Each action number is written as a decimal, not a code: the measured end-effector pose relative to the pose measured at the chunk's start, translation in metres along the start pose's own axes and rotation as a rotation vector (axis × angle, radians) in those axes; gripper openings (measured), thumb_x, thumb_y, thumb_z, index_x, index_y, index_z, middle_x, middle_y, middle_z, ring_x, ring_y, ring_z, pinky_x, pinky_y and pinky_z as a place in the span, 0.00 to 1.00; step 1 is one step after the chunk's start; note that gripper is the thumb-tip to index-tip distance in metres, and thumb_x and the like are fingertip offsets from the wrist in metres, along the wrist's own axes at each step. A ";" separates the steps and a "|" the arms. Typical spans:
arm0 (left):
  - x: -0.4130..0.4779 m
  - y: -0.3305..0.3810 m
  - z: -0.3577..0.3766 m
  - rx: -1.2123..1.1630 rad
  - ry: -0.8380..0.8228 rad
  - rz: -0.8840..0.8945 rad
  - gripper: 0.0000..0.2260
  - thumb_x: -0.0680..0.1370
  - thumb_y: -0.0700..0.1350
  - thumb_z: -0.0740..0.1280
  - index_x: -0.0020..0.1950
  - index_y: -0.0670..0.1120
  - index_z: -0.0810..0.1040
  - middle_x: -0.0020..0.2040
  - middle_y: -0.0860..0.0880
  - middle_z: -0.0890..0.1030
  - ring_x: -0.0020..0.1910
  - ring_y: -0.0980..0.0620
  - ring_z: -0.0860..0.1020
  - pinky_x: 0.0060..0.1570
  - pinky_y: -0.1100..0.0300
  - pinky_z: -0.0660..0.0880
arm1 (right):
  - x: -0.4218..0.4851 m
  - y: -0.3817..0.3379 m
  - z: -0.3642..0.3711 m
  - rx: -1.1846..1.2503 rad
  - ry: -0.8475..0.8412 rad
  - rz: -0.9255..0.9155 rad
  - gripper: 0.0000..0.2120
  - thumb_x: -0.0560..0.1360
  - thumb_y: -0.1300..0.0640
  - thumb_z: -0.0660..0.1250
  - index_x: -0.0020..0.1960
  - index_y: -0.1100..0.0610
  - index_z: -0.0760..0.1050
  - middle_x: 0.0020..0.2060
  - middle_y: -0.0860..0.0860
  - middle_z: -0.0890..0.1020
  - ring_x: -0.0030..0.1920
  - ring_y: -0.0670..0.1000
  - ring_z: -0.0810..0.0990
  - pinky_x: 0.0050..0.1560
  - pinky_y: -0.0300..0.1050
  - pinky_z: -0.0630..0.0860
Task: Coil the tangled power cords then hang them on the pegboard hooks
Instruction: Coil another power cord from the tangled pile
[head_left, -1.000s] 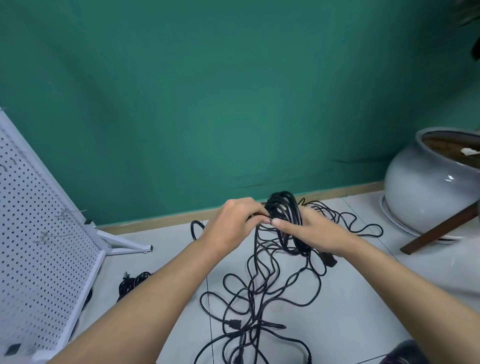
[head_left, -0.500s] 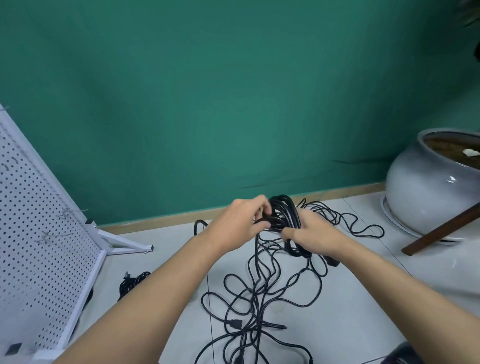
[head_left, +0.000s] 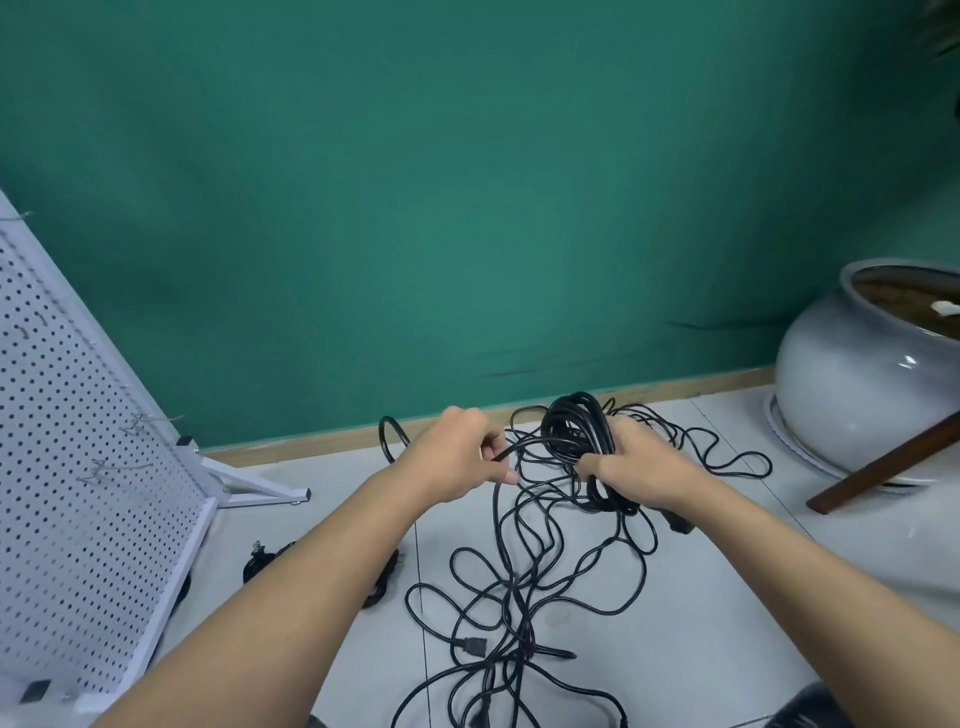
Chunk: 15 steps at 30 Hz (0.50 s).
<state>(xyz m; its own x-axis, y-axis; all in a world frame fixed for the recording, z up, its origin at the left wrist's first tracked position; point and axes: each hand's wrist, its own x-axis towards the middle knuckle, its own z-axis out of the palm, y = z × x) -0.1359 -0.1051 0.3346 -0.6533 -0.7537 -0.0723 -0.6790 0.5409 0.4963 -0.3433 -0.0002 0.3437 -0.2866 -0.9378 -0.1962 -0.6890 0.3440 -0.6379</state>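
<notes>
Loose black power cords sprawl in limp, light loops across the tiled floor at the person's feet, a plug lying among them; they look supple and apt to snag on one another. Above them the left hand pinches a single strand, while the right hand is curled round a half-made coil, best gripped across its bunched loops. Open floor runs left to the white pegboard and its wire hooks; a grey ceramic planter crowds the right, before the green wall.
</notes>
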 end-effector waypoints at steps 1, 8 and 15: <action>-0.001 0.002 -0.002 0.049 0.037 0.036 0.12 0.75 0.56 0.76 0.45 0.50 0.81 0.42 0.54 0.82 0.36 0.51 0.75 0.38 0.57 0.70 | 0.002 0.003 -0.001 0.019 -0.006 0.014 0.09 0.75 0.55 0.71 0.49 0.60 0.76 0.36 0.52 0.79 0.38 0.53 0.76 0.40 0.48 0.73; -0.005 0.014 -0.008 0.178 0.394 0.323 0.09 0.85 0.55 0.61 0.54 0.51 0.75 0.41 0.56 0.79 0.39 0.50 0.74 0.39 0.51 0.74 | -0.002 0.006 -0.001 0.136 -0.145 -0.066 0.05 0.78 0.53 0.72 0.47 0.53 0.80 0.39 0.48 0.84 0.39 0.47 0.80 0.44 0.43 0.74; 0.008 0.005 0.000 0.071 0.383 0.427 0.08 0.84 0.51 0.65 0.55 0.51 0.82 0.43 0.53 0.77 0.41 0.49 0.75 0.44 0.50 0.77 | -0.011 -0.001 0.009 0.163 -0.485 -0.199 0.09 0.79 0.55 0.71 0.42 0.56 0.76 0.36 0.51 0.80 0.33 0.48 0.77 0.36 0.42 0.74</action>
<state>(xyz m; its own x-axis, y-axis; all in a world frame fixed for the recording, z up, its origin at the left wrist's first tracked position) -0.1447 -0.1083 0.3365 -0.7155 -0.5369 0.4470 -0.4109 0.8409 0.3522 -0.3328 0.0096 0.3398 0.2050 -0.9114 -0.3567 -0.5755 0.1826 -0.7972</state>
